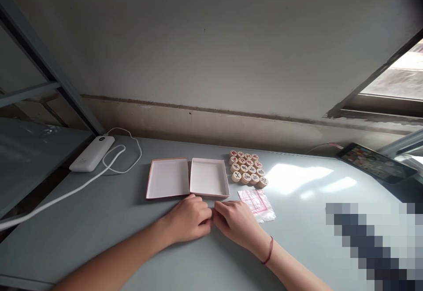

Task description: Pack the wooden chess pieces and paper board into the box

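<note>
My left hand [191, 217] rests on the table as a loose fist, just in front of the two open box halves. Beside it lies my right hand [236, 220], also curled closed, its knuckles almost meeting the left ones. No object shows in either hand. The shallow box half on the left [168, 178] and the deeper half on the right [209, 176] stand side by side with their white insides up. Right of them, Chinese chess pieces [248, 167] with red and black characters are stacked in tidy rows. A clear plastic bag with a red-lined sheet [256, 203] lies beyond my right hand.
A white power bank [92, 153] with a white cable [76, 189] lies at the left. On the right, a phone or tablet [376, 163] leans with its screen lit. The wall [198, 62] bounds the grey table [297, 233] at the back. A pixelated patch covers the lower right.
</note>
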A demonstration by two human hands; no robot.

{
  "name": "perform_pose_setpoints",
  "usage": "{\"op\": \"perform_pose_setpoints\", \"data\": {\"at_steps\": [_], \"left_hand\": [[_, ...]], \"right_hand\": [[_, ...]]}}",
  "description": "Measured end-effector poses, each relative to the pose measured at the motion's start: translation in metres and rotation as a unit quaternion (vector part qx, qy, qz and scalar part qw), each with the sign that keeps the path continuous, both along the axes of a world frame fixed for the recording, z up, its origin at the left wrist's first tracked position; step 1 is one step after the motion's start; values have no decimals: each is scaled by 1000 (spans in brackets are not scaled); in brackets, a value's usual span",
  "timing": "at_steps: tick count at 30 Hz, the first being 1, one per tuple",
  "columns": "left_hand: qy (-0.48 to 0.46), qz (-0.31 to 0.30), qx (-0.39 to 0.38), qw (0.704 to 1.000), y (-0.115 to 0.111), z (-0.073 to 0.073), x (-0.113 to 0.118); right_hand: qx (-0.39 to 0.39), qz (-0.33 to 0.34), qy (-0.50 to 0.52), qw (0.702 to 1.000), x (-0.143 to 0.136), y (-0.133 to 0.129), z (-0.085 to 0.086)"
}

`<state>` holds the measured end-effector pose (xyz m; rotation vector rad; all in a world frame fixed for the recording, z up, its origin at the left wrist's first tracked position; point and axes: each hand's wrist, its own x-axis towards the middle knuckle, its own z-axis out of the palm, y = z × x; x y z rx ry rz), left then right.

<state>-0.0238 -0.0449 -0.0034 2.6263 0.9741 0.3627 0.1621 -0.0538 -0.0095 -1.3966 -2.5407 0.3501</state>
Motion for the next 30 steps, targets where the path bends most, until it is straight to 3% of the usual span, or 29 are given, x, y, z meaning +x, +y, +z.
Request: {"op": "perform_pose_setpoints", "data": {"at_steps": [16, 20, 24, 27, 30], "left_hand": [[3, 1, -11, 1000, -1, 1, 0], [2, -1, -9, 1000, 0, 0, -1], [-34, -6, 8, 999, -2, -2, -1], [-88, 7, 64, 994, -3, 1, 0], [-104, 77, 131, 983, -1, 8, -1]], "right_hand": [[-20, 12, 13, 1000, 1, -2, -2], [-50, 29, 35, 998, 4, -1, 8], [-143, 90, 79, 983, 34, 7, 39], [-166, 48, 61, 983, 70, 16, 58], [-132, -6, 27, 991, 96, 24, 59]]}}
